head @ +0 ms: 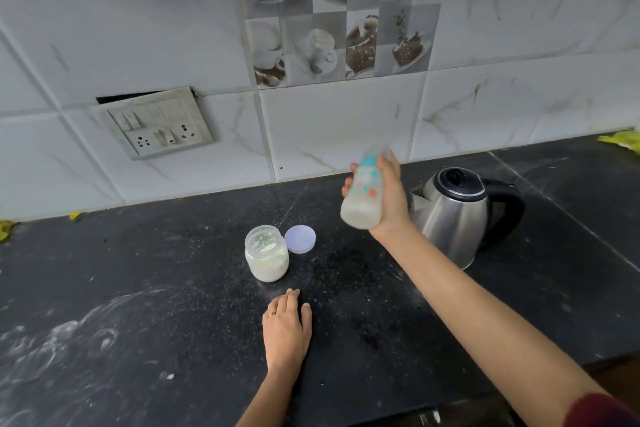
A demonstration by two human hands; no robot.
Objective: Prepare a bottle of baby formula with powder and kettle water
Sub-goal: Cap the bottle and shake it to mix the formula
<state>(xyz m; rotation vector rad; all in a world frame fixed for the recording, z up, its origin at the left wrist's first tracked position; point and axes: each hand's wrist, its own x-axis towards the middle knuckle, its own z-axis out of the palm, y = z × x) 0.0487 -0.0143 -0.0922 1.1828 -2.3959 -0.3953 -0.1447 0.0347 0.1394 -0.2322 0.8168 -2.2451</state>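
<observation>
Resting palm-down near the front of the black speckled stone countertop, the left hand is seen with its fingers laid flat and close together, nothing being held; a thin ring is worn on one finger. Just beyond the fingertips, a small clear glass jar of white powder is stood upright with its mouth uncovered, and a round pale lilac plastic lid is laid flat on the counter just beside it, to the right. Farther back and to the right, a clear baby bottle with teal and orange printed markings is held above the counter by the right hand, the fingers being wrapped closed around its body; the bottle is tilted, blurred, and partly filled with a milky white liquid. Behind that hand, a brushed stainless steel kettle with a black lid and handle is stood on the counter. A grey switch and socket plate is mounted on the white marbled wall tiles at the back
</observation>
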